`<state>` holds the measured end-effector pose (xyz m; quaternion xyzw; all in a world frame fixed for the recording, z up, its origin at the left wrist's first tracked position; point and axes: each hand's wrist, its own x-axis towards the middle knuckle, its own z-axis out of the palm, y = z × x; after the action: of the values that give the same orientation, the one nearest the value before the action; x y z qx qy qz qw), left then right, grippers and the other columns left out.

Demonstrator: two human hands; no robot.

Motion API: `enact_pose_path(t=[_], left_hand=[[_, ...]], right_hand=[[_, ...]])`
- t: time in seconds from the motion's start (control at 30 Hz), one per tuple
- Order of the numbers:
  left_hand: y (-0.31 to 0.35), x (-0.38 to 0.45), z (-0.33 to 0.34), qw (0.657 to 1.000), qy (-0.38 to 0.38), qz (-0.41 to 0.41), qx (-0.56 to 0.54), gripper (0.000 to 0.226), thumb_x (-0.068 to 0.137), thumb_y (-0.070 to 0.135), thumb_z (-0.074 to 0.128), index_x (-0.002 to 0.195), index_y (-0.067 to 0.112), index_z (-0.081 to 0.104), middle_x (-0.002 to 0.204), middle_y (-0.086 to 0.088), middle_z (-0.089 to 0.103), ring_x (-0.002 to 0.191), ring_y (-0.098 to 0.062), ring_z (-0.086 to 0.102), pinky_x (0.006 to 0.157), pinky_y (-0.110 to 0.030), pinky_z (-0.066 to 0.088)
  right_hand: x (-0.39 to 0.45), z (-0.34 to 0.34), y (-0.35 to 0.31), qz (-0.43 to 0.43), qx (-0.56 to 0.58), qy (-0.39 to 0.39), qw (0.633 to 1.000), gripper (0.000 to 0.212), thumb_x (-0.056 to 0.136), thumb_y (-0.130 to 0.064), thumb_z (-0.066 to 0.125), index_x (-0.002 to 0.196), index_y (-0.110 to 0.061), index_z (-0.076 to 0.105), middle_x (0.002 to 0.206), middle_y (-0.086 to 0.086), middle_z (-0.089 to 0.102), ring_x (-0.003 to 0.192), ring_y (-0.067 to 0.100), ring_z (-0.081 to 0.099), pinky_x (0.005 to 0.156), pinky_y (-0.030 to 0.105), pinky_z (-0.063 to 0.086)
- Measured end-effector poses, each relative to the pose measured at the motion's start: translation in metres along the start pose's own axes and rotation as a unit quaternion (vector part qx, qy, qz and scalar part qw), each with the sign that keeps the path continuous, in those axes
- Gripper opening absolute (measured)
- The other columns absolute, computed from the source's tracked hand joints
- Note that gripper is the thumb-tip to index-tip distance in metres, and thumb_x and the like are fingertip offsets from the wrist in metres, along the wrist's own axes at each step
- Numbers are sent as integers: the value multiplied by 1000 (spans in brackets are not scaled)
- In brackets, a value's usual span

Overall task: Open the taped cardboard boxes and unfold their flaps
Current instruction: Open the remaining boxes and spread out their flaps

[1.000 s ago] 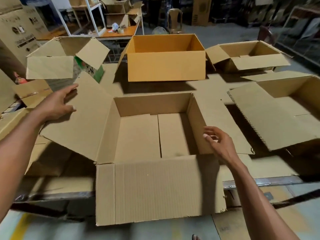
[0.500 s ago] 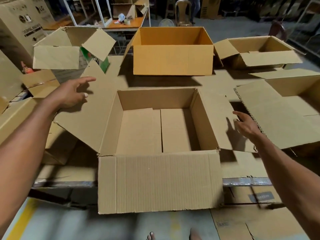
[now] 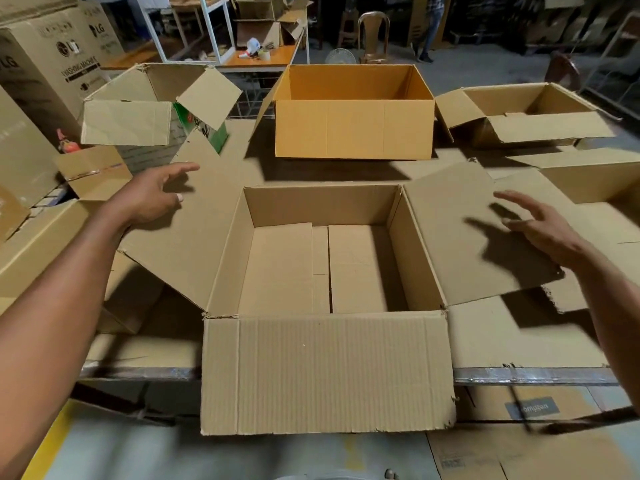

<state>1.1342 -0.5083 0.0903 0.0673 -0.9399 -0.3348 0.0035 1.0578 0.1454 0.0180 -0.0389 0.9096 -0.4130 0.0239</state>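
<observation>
1. Directly in front of you sits the open cardboard box (image 3: 322,268), nothing inside but its folded bottom panels, all four flaps out.
2. Your left hand (image 3: 149,199) hovers over the left flap (image 3: 183,237), fingers loosely spread; your right hand (image 3: 543,226) over the right flap (image 3: 464,237), fingers splayed, holding nothing.
3. Beyond stands an orange box (image 3: 353,129); open cartons flank it.
4. Flattened cardboard covers the table (image 3: 533,375).

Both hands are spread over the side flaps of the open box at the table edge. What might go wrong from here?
1. The near flap hangs over the table edge; pressing toward it may slide the open box off.
2. The right hand pushing the right flap outward may shove the neighbouring box.
3. The left flap under the left hand may spring back up.
</observation>
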Motion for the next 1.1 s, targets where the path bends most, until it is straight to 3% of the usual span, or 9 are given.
enact_pose_path(t=[0.1,0.23,0.3,0.37,0.43,0.53,0.77,0.9,1.1], left_hand=[[-1,3,0,1000,-1,-4,-1,80,93,-9,56,143,52,44,151,0,50,143,-20,41,113,-53,40],[5,5,5,1000,2,-3,5,83,91,-10,57,142,54,43,153,3,46,144,-18,38,112,-54,40],[8,8,9,1000,6,0,13,81,91,-11,57,145,47,43,153,3,46,145,-19,36,113,-53,38],[14,8,14,1000,4,1,24,81,91,-11,58,146,46,43,155,3,44,146,-20,35,116,-52,35],[21,6,17,999,-8,-6,39,80,91,-10,59,147,44,43,156,2,42,145,-22,36,117,-47,32],[32,3,25,997,-12,-20,78,79,90,-9,60,149,40,43,152,-5,47,141,-24,41,109,-37,35],[46,-10,37,989,17,-21,147,88,76,-21,58,148,30,47,149,-10,50,135,-26,48,92,-29,44],[50,-28,42,987,65,-16,145,86,77,-20,55,146,31,50,149,-7,50,125,-28,55,62,-27,48],[53,-63,41,987,114,33,107,80,81,-17,57,145,30,50,147,-10,53,128,-29,54,80,-35,52]], right_hand=[[10,-8,-30,-55,-11,-56,997,65,93,2,60,142,-40,53,160,-14,33,144,9,29,115,41,26],[16,-3,-74,-69,29,-125,989,63,93,15,51,144,-22,53,139,-17,54,124,-10,50,111,39,38],[24,4,-89,-75,7,-140,987,60,93,11,57,144,-20,53,138,-12,56,121,-4,55,107,43,45],[34,11,-99,-79,-31,-134,987,59,89,6,66,141,-21,55,143,2,54,129,17,53,105,48,46],[38,20,-108,-85,-82,-120,986,62,85,7,69,138,-22,55,144,8,54,133,25,51,105,46,44],[35,35,-117,-70,-156,-61,983,69,82,10,68,139,-25,57,146,6,54,136,26,50,104,40,45],[21,48,-120,-47,-155,-9,987,76,79,18,57,139,-28,59,150,3,51,138,26,47,97,33,48],[-4,39,-113,-63,-109,17,992,73,77,20,60,139,-21,59,146,6,55,136,23,49,104,34,45],[-70,37,-127,-88,-80,76,990,71,80,21,60,139,-18,58,147,3,54,141,20,43,104,26,38]])
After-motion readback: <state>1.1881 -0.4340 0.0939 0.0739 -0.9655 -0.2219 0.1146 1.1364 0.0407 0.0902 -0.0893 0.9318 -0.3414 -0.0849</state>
